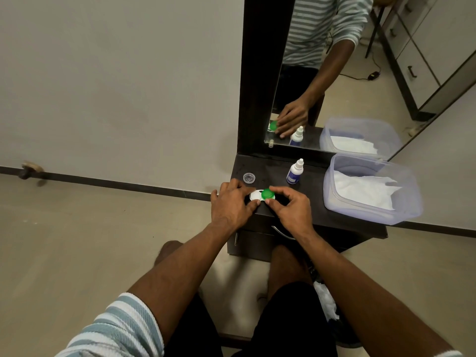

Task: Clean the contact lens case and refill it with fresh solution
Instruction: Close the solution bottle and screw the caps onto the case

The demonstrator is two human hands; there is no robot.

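A white contact lens case (pixel 255 195) lies at the front left of a small dark table (pixel 311 212). My left hand (pixel 231 204) holds the case's left end down, fingers around it. A green cap (pixel 268 194) sits on the case's right well, and my right hand (pixel 291 207) pinches that cap between thumb and fingers. A clear round cap (pixel 249 178) lies loose on the table behind my left hand. A small white solution bottle (pixel 295 172) with a blue label stands upright further back, its nozzle closed.
A clear plastic tub (pixel 371 188) holding white tissues fills the table's right side. A dark-framed mirror (pixel 334 73) stands against the wall behind the table. Crumpled tissue (pixel 325 300) lies by my right leg. A drawer handle (pixel 282 233) sits under the table's front edge.
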